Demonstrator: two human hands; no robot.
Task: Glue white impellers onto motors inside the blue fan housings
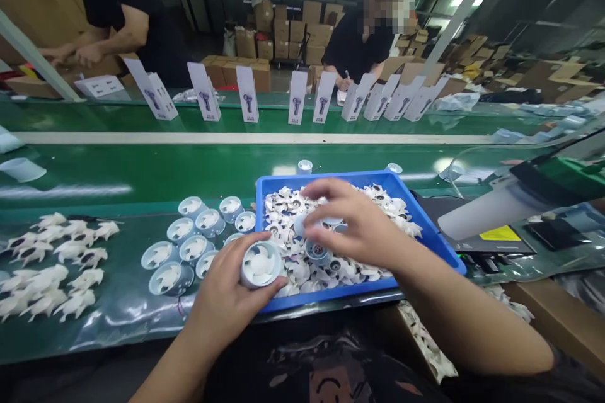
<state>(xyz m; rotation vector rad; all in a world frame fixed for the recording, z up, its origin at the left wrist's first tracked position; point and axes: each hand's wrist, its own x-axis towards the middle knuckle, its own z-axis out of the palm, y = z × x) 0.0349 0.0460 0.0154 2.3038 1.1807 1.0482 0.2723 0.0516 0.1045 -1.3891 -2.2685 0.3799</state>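
My left hand [236, 289] is closed around a small fan [261, 263], a light-blue ring with white blades inside, its open face turned up toward me. Slightly blurred, my right hand [350, 220] hovers over the blue tray [331, 295] with its fingers curved and apart. Just under those fingertips lies a light-blue ring part [317, 250] among a heap of white fan blade wheels [295, 271]. To the left of the tray, several assembled fans [171, 278] stand grouped on the green bench.
Loose white blade wheels [45, 283] lie at the far left. A grey-white tube with a green-black holder [486, 211] juts in from the right, above a black device [477, 239]. White boxes [296, 101] line the back belt. Two co-workers [357, 44] stand beyond.
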